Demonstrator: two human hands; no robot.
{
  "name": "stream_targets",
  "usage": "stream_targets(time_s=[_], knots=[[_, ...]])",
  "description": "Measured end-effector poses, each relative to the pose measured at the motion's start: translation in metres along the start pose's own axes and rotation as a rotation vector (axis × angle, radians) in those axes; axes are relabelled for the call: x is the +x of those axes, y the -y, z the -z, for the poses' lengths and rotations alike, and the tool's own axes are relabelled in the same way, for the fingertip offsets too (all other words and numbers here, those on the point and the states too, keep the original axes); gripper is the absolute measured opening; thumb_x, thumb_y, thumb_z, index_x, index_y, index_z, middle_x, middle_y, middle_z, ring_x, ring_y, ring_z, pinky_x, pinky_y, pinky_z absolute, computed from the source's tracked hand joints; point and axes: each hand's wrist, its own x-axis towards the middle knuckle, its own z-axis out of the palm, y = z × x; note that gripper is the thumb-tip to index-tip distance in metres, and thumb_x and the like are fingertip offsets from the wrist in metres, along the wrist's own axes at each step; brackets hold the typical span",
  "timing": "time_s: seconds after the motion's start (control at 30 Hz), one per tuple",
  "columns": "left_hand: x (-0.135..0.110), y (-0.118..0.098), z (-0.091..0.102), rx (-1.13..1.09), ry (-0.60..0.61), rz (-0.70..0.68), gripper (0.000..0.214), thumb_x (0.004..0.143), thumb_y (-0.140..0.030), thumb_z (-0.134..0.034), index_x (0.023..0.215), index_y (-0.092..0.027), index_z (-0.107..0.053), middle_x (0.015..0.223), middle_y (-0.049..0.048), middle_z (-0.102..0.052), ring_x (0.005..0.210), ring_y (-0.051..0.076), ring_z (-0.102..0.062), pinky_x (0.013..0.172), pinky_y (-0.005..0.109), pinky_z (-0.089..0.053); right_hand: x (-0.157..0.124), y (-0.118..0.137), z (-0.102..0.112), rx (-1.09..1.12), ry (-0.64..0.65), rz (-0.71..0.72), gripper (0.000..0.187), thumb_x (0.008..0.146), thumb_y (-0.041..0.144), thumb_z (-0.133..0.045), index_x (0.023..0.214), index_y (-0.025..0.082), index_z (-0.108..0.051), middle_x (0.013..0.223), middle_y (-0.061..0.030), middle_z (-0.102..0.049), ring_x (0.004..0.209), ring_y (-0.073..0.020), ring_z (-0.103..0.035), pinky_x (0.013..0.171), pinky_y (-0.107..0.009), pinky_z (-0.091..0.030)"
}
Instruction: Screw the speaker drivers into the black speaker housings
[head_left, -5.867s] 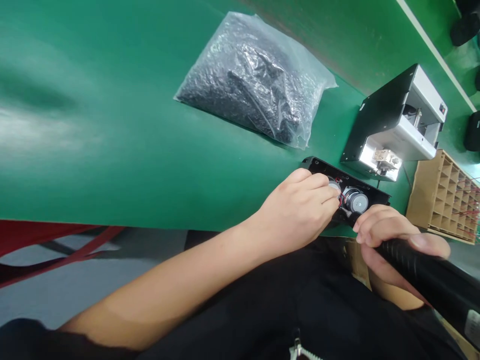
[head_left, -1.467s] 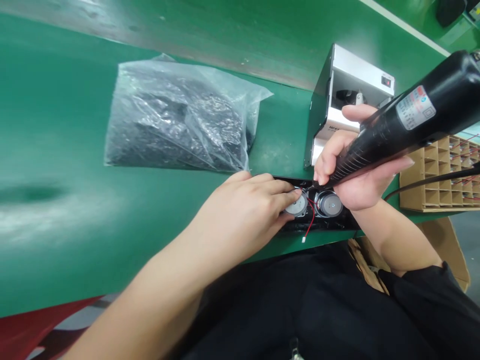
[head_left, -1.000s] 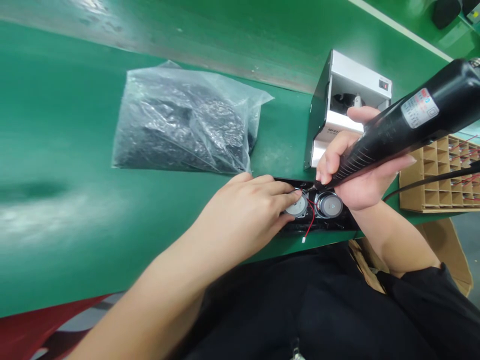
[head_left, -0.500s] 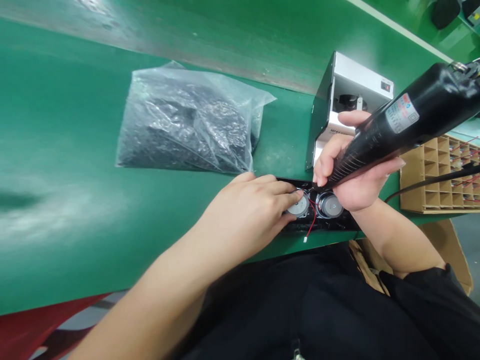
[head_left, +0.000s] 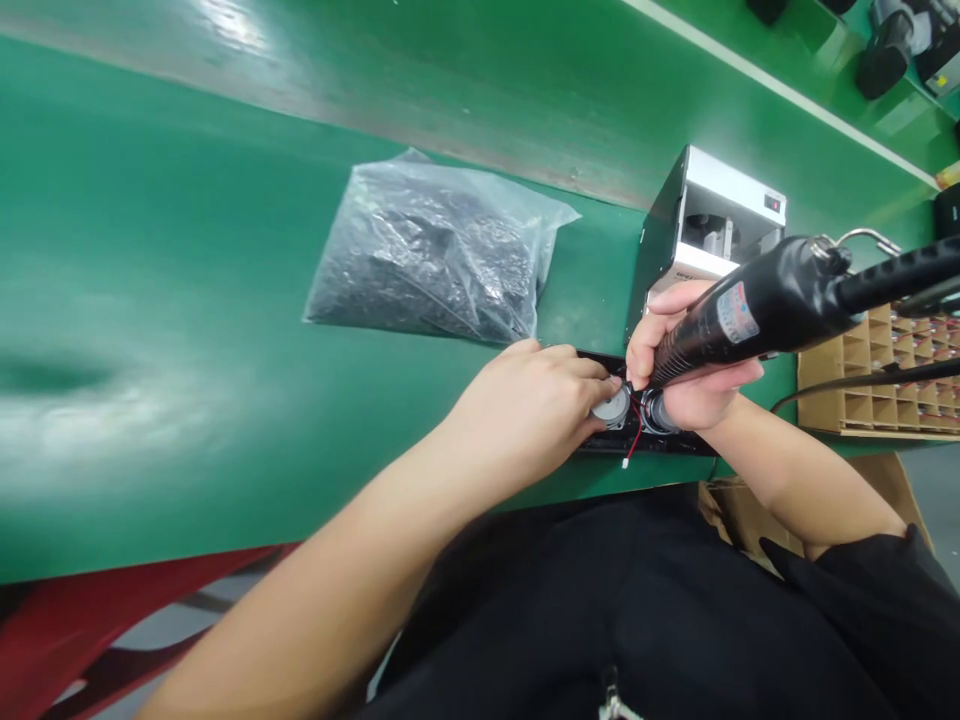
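My right hand (head_left: 709, 395) is wrapped round a black electric screwdriver (head_left: 761, 300), slanting down to the left. Its tip is hidden behind my fingers, low over a long black housing (head_left: 592, 443). Two round speakers lie in that housing. My left hand (head_left: 525, 415) has its fingers and thumb on the rim of the left speaker (head_left: 611, 408), gripping it. The right speaker (head_left: 658, 412) sits partly under my right hand. Between the two runs a red and black wire (head_left: 638, 436), ending in a small white connector (head_left: 625, 463) over the housing's near edge.
Beyond my left hand lies a clear plastic bag (head_left: 435, 250) full of dark parts. A silver and black screw feeder (head_left: 664, 235) stands behind my right hand. At right is a divided cardboard box (head_left: 832, 395) with wired parts. The screwdriver's cable (head_left: 907, 275) leads off right.
The screwdriver's rear end has come down and to the left, my right hand still round it. My left hand stays on the left speaker. The whole view has shifted somewhat.
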Motion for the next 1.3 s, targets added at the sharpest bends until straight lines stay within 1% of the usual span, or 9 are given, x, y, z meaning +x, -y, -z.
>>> stream_targets(time_s=[0.17,0.3,0.43,0.53,0.7,0.77,0.93,1.17,1.3], knots=[[-0.001,-0.001,0.0,-0.001,-0.036,0.003,0.023,0.098,-0.025,-0.072,0.116,-0.024,-0.087,0.105,0.0083,-0.086,0.101,0.03,-0.077,0.077,0.039,-0.044,-0.005,0.002,0.001,-0.037,-0.032,-0.043,0.075,0.078,0.096,-0.069,0.11,0.029,-0.071,0.056,0.0063,-0.059,0.035,-0.0148,-0.047,0.036,-0.03,-0.036],[-0.002,-0.001,-0.002,-0.009,-0.058,-0.003,0.021,0.098,-0.026,-0.073,0.112,-0.023,-0.087,0.102,0.0079,-0.085,0.099,0.031,-0.077,0.076,0.04,-0.043,-0.007,0.002,-0.003,-0.079,-0.061,-0.085,0.086,0.071,0.107,-0.06,0.105,0.029,-0.071,0.053,0.0052,-0.057,0.035,-0.0161,-0.046,0.036,-0.032,-0.037],[-0.002,-0.001,-0.004,0.013,-0.048,-0.003,0.021,0.098,-0.026,-0.075,0.116,-0.024,-0.086,0.106,0.0068,-0.087,0.101,0.03,-0.077,0.076,0.04,-0.043,-0.003,0.01,-0.009,-0.102,-0.094,-0.09,0.085,0.075,0.103,-0.064,0.117,0.029,-0.072,0.056,0.0042,-0.06,0.037,-0.017,-0.049,0.038,-0.033,-0.039],[-0.002,-0.002,-0.004,0.035,-0.017,0.003,0.023,0.1,-0.028,-0.076,0.12,-0.024,-0.085,0.114,0.0065,-0.088,0.104,0.03,-0.077,0.076,0.04,-0.044,0.009,0.036,-0.01,-0.064,-0.13,-0.085,0.068,0.086,0.087,-0.072,0.127,0.033,-0.072,0.063,0.0042,-0.067,0.039,-0.0165,-0.053,0.039,-0.031,-0.045],[-0.004,-0.005,-0.005,0.049,-0.01,0.018,0.029,0.1,-0.027,-0.079,0.128,-0.023,-0.083,0.125,0.0063,-0.087,0.107,0.032,-0.078,0.078,0.043,-0.048,0.031,0.103,0.002,-0.225,-0.307,0.141,0.072,0.096,0.094,-0.041,0.122,0.036,-0.076,0.062,0.0045,-0.063,0.037,-0.015,-0.049,0.037,-0.029,-0.045],[-0.005,-0.004,-0.007,0.049,-0.018,0.018,0.03,0.1,-0.026,-0.079,0.13,-0.024,-0.083,0.127,0.0057,-0.087,0.108,0.031,-0.079,0.079,0.042,-0.05,0.035,0.117,0.007,-0.333,-0.375,0.217,0.071,0.098,0.092,-0.038,0.122,0.037,-0.077,0.063,0.0046,-0.062,0.038,-0.0147,-0.047,0.038,-0.03,-0.045],[-0.006,0.0,-0.011,0.042,-0.042,0.005,0.032,0.102,-0.029,-0.078,0.133,-0.026,-0.083,0.131,0.0058,-0.087,0.111,0.031,-0.08,0.081,0.042,-0.052,0.046,0.097,0.012,-0.487,-0.355,0.258,0.06,0.1,0.088,-0.041,0.124,0.041,-0.071,0.064,0.0076,-0.055,0.038,-0.0144,-0.048,0.039,-0.028,-0.04],[-0.007,0.001,-0.015,0.028,-0.072,0.003,0.031,0.1,-0.028,-0.081,0.131,-0.025,-0.084,0.127,0.0056,-0.088,0.106,0.031,-0.081,0.078,0.042,-0.053,0.058,0.071,0.014,-0.33,-0.27,0.196,0.056,0.098,0.085,-0.055,0.106,0.032,-0.072,0.061,0.0048,-0.06,0.041,-0.0151,-0.053,0.037,-0.029,-0.038],[-0.009,0.0,-0.016,0.023,-0.088,0.001,0.032,0.101,-0.028,-0.081,0.132,-0.023,-0.084,0.13,0.0071,-0.087,0.109,0.032,-0.081,0.08,0.043,-0.052,0.057,0.069,0.013,-0.402,-0.24,0.189,0.063,0.098,0.089,-0.048,0.121,0.035,-0.072,0.059,0.0059,-0.056,0.037,-0.0136,-0.047,0.037,-0.029,-0.033]])
